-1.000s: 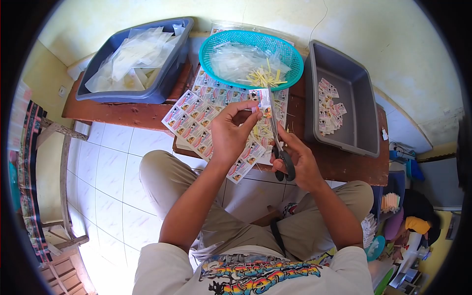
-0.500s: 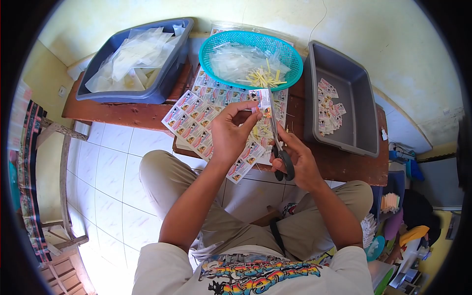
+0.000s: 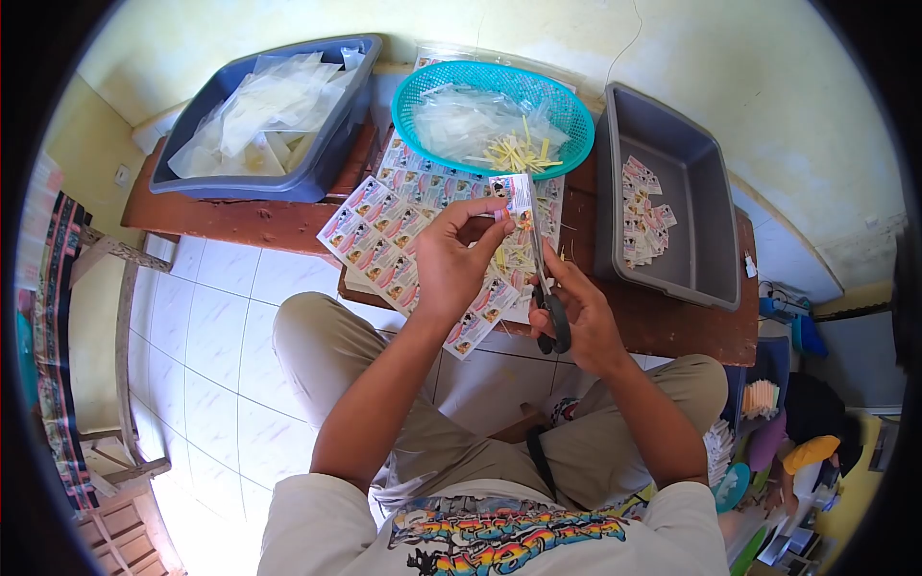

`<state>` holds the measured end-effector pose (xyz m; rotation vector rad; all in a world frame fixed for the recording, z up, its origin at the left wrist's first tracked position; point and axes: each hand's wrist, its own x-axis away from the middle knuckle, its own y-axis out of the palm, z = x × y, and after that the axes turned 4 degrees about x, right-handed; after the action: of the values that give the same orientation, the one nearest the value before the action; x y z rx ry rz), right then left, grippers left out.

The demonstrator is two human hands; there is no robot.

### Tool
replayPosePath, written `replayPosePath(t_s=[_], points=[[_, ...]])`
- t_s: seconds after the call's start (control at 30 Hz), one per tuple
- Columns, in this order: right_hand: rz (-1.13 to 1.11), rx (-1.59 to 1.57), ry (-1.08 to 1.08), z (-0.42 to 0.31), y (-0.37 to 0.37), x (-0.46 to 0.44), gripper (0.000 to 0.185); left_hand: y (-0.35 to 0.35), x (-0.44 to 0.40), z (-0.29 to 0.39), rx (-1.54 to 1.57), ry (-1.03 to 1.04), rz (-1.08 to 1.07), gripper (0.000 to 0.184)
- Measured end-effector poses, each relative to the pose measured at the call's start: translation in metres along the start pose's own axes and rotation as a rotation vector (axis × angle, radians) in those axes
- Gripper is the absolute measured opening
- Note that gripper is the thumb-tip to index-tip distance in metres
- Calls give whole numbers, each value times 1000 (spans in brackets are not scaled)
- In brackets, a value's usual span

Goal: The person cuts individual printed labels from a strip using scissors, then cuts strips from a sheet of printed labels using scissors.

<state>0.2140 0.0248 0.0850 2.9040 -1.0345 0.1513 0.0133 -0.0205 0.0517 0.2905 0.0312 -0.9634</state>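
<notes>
Between the thumb and fingers of my left hand (image 3: pixel 459 257) is a small strip of printed paper labels (image 3: pixel 512 195). My right hand (image 3: pixel 584 324) grips a pair of scissors (image 3: pixel 555 324) by its black handles. The metal blades point away from me, along the right edge of the strip. Below both hands, printed label sheets (image 3: pixel 369 233) lie overlapping on a low wooden bench, one reaching past its front edge. Narrow paper offcuts lie near the scissors, partly hidden by my hands.
A teal mesh basket (image 3: pixel 401 123) with clear plastic bags and yellowish strips stands behind my hands. At left is a blue tub (image 3: pixel 317 178) of plastic sheets. A grey tub (image 3: pixel 706 226) on the right holds cut labels (image 3: pixel 645 216). Another person (image 3: pixel 816 446) is at far right.
The scissor handles have come slightly closer together at the strip. My left hand stays almost still. The person at far right has shifted, with an arm now reaching lower.
</notes>
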Motion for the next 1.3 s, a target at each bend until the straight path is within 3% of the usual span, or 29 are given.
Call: replayPosePath(t_s=[1.3], points=[[32, 73, -20, 3, 2, 1, 96, -2, 1, -1, -19, 9, -11, 28]])
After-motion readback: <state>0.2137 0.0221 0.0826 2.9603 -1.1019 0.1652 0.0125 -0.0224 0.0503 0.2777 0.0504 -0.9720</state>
